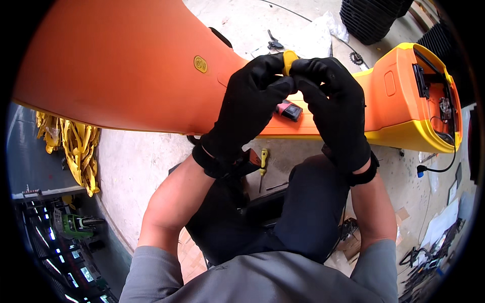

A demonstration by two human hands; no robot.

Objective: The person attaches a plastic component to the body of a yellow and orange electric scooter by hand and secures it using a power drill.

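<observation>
Both my hands wear black gloves and meet above the narrow middle of a large orange plastic body [136, 70]. Between the fingertips is a small yellow rounded piece [289, 58]. My left hand [247, 96] pinches it from the left, and my right hand [338, 96] pinches it from the right. The fingers hide its lower part. Just below them, a small red-and-black block [290, 110] lies on the orange surface. An oval yellow emblem [200, 64] sits on the wide left part of the body.
At the right, the body ends in a yellow-edged opening [444, 101] with a cable hanging out. A yellow-handled screwdriver [263, 160] lies below the body. Yellow parts [81, 146] hang at the left. Black ribbed crates [371, 20] stand at the far right.
</observation>
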